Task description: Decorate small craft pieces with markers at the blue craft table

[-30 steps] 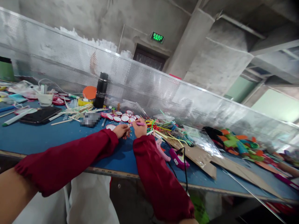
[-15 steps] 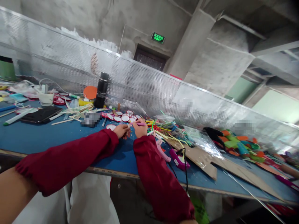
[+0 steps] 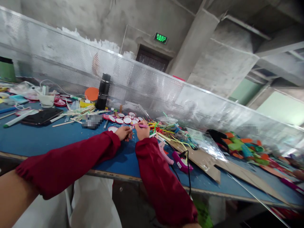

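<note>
My right hand [image 3: 142, 130] is closed around a pink pen [image 3: 142, 126], its tip pointing left towards my other hand. My left hand [image 3: 123, 133] pinches a small pale piece too little to make out, right at the pen's tip. Both hands are close together, low over the blue table [image 3: 114, 161]. Just behind them lie several white discs with red rims [image 3: 127, 120], and another disc [image 3: 112, 129] is partly hidden by my left hand.
A black bottle [image 3: 103, 91] stands by the perforated metal screen [image 3: 152, 85]. Right of my hands are a heap of coloured pipe cleaners [image 3: 166, 130], a purple glue gun [image 3: 181, 162] and cardboard [image 3: 206, 164]. Leftward lie wooden sticks [image 3: 78, 113] and a black phone [image 3: 41, 116].
My hands and the pink pen keep nearly the same position. At the far right edge, another person's hand has shifted slightly.
</note>
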The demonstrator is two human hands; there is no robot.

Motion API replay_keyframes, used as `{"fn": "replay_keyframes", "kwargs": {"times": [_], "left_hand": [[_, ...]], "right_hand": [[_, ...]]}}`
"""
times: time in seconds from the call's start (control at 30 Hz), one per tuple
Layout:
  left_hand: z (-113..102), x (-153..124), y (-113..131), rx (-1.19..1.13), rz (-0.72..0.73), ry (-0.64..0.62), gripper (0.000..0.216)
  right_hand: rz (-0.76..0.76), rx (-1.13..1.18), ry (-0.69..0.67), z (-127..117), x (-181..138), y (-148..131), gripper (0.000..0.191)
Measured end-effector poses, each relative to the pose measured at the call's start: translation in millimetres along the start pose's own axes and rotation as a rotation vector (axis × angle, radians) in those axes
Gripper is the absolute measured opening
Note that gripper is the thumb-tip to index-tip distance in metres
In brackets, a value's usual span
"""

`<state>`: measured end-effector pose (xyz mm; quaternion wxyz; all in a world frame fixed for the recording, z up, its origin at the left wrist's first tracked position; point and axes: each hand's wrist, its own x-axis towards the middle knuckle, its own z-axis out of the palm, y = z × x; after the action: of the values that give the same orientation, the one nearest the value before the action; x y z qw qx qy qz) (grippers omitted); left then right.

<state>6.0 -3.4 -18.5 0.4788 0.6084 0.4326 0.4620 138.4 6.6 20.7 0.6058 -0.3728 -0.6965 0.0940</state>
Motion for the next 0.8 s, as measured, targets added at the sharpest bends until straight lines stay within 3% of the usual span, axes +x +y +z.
{"fn": "replay_keyframes", "kwargs": {"times": [0.8], "left_hand": [[0.3, -1.9, 2.2, 0.014, -0.003, -0.008, 0.021]], "right_hand": [[-0.009, -0.054, -0.023, 1.2, 1.6, 5.4, 0.015]]}}
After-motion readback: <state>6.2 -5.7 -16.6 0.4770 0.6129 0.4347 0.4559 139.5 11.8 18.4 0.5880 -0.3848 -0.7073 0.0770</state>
